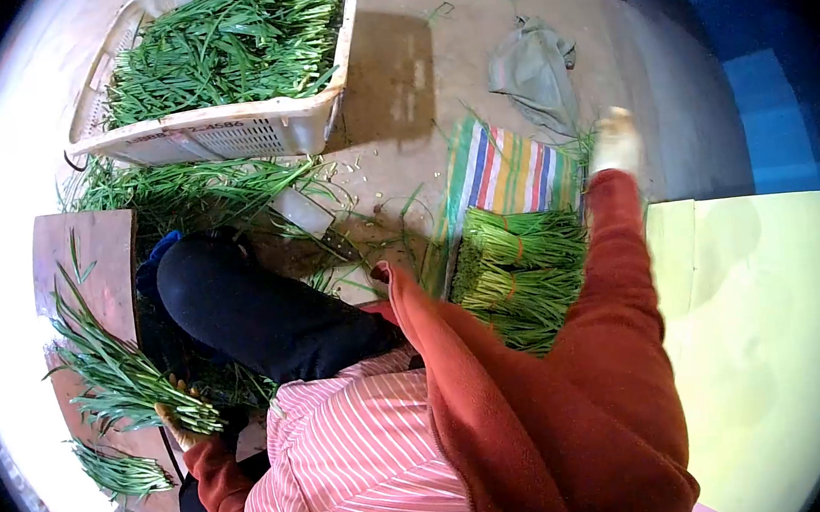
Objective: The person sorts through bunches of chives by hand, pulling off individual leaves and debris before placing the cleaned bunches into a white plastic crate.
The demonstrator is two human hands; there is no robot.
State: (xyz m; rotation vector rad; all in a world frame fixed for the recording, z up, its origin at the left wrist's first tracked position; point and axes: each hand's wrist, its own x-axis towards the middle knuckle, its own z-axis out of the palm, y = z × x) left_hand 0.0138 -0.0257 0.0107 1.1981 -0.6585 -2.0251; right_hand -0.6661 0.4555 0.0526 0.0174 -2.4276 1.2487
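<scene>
**Sorting green leaves on a concrete floor**

Seen from the head camera, the floor is bare grey concrete, with a pale yellow-green sheet on one side and a crumpled grey cloth further off. A white plastic crate heaped with long green leaves stands at the far end, more leaves spilling loose below it. Tied green bundles lie stacked on a striped mat.

The person sits low in a rust-red jacket and striped apron. The left hand is clenched around a bunch of leaves, held over a brown board; a smaller bunch lies just beside it. The right hand is stretched out past the mat's far corner; it is blurred, and I cannot tell whether its fingers are spread or curled.
</scene>
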